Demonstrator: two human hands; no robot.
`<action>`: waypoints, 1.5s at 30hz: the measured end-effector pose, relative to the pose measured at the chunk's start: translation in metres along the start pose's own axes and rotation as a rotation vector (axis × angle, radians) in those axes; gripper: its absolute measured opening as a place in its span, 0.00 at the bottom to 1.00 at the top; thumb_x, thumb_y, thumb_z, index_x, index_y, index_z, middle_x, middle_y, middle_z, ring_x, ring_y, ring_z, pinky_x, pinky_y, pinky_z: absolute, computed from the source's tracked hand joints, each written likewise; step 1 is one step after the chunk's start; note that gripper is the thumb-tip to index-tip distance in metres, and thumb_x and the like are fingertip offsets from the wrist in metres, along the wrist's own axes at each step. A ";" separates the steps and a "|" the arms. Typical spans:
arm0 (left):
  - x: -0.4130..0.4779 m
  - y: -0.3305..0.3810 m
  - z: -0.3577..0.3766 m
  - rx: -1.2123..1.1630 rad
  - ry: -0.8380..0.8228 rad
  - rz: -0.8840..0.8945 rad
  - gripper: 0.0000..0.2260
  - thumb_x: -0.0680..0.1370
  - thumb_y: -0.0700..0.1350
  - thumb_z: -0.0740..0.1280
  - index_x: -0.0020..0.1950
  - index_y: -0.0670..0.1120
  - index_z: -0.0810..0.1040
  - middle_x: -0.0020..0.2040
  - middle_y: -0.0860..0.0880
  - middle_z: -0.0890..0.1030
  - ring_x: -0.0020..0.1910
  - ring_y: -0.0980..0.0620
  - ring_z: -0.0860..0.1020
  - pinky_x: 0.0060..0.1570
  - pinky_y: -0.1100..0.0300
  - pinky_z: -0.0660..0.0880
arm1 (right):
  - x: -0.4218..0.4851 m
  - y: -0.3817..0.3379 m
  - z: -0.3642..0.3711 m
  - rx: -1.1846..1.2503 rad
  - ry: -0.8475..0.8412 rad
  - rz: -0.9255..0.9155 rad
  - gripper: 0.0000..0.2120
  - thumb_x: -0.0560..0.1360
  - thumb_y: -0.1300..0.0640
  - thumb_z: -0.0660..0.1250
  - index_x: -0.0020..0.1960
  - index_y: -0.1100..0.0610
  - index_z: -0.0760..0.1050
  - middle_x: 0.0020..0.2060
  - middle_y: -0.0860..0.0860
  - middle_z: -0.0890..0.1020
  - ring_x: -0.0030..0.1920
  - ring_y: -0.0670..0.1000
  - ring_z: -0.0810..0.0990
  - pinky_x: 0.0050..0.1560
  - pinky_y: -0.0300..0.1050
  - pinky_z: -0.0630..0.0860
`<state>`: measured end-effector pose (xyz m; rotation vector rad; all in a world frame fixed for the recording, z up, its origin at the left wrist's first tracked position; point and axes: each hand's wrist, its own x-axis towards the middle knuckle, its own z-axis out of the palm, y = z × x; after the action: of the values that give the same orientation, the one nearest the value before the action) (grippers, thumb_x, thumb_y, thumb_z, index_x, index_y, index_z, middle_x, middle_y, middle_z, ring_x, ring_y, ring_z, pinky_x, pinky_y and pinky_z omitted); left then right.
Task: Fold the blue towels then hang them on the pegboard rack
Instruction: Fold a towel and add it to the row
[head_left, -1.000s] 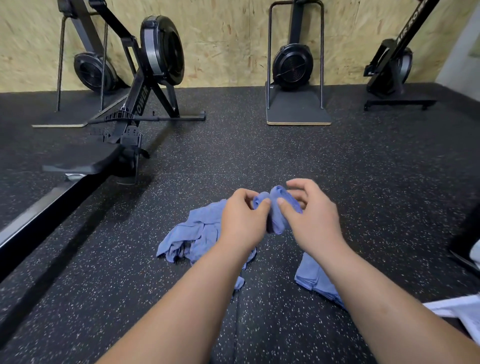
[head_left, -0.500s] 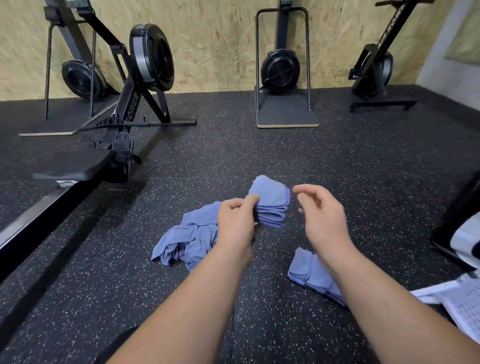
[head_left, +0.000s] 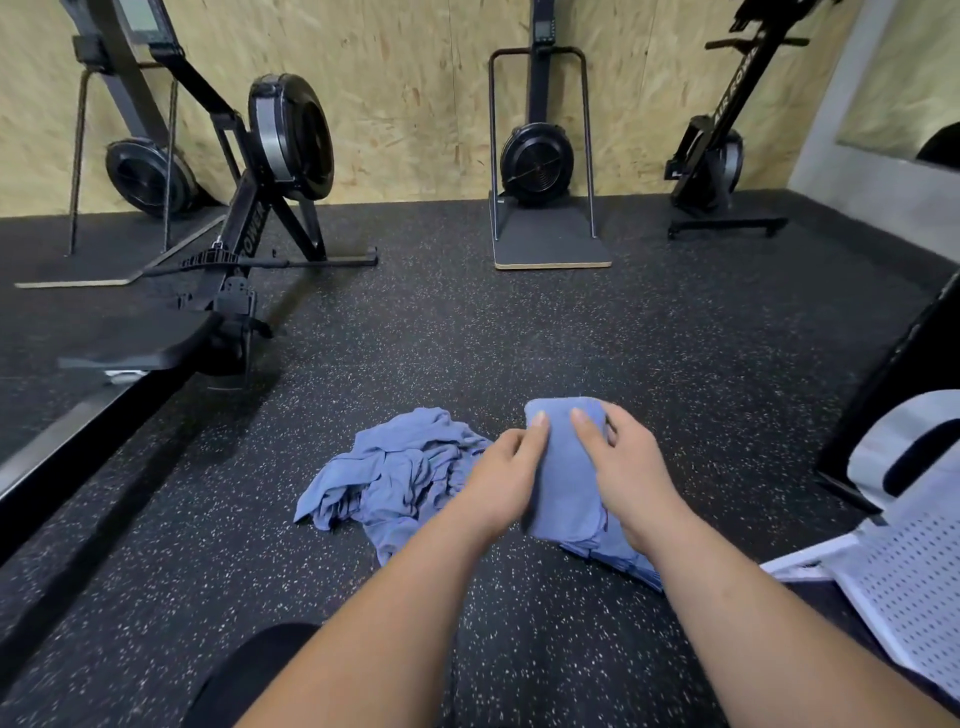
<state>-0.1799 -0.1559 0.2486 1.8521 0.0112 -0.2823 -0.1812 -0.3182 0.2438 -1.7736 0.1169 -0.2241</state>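
A folded blue towel (head_left: 566, 467) is held between both hands above the speckled black floor. My left hand (head_left: 501, 486) grips its left edge with the thumb on top. My right hand (head_left: 631, 475) grips its right side, thumb on top and fingers curled round the edge. Under the towel's near end lies a small stack of folded blue towels (head_left: 626, 561), partly hidden by my right wrist. A crumpled heap of unfolded blue towels (head_left: 395, 467) lies on the floor just left of my left hand. The white pegboard rack (head_left: 904, 587) lies at the right edge.
A rowing machine (head_left: 249, 249) stretches along the left, its rail running towards me. Two more black machines (head_left: 540, 161) stand against the wooden back wall. A black frame (head_left: 893, 374) stands at the right above the pegboard. My dark-clad knee (head_left: 249, 675) shows at the bottom.
My right hand, apart from the towel half a second ago, now grips it together with the left. The folded towel has moved right and down, over the folded stack.
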 end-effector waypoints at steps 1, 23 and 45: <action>0.001 -0.004 0.004 0.068 0.046 0.025 0.27 0.82 0.71 0.54 0.57 0.50 0.78 0.55 0.55 0.81 0.58 0.53 0.79 0.61 0.52 0.74 | -0.005 0.002 0.003 -0.042 0.009 -0.017 0.09 0.83 0.45 0.69 0.54 0.51 0.81 0.43 0.40 0.85 0.44 0.41 0.80 0.49 0.43 0.77; 0.073 -0.184 0.051 -0.176 -0.069 -0.335 0.17 0.80 0.54 0.74 0.65 0.49 0.80 0.55 0.48 0.87 0.54 0.48 0.87 0.56 0.48 0.84 | 0.002 0.198 0.034 -0.009 -0.077 0.565 0.41 0.71 0.37 0.77 0.79 0.44 0.66 0.63 0.50 0.84 0.60 0.50 0.85 0.67 0.57 0.80; 0.271 -0.298 0.094 0.150 -0.071 -0.220 0.24 0.80 0.33 0.65 0.70 0.56 0.81 0.67 0.44 0.80 0.66 0.32 0.76 0.70 0.36 0.73 | 0.108 0.345 0.063 -0.628 -0.262 0.438 0.29 0.83 0.43 0.65 0.82 0.35 0.61 0.84 0.50 0.59 0.83 0.57 0.57 0.81 0.55 0.60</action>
<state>0.0204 -0.1924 -0.1113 1.9911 0.1489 -0.5144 -0.0475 -0.3528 -0.0957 -2.3213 0.4160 0.4049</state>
